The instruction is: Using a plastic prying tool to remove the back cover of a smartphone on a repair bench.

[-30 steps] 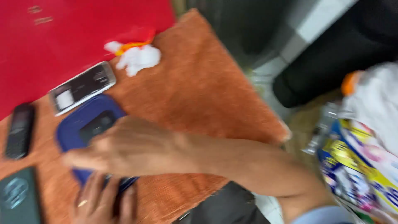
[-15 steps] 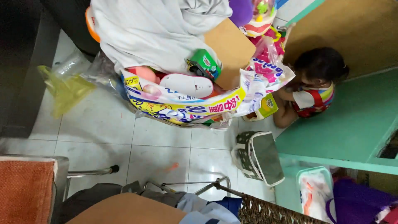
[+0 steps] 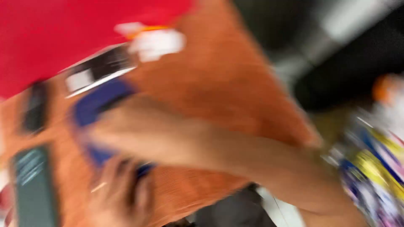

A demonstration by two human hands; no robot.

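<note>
Orange cloth [image 3: 235,84]: blue case [image 3: 99,101] lies on it, right hand [image 3: 126,134] flat across it, left hand [image 3: 122,193] at its near edge, grip blurred. Case not lifted; phones beside it untouched.

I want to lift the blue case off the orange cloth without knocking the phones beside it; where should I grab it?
Judging through heavy blur: take the blue case by its long edges near the upper end, coming from above. It lies flat on the orange cloth, and the right hand and left hand cover its lower end.
</note>
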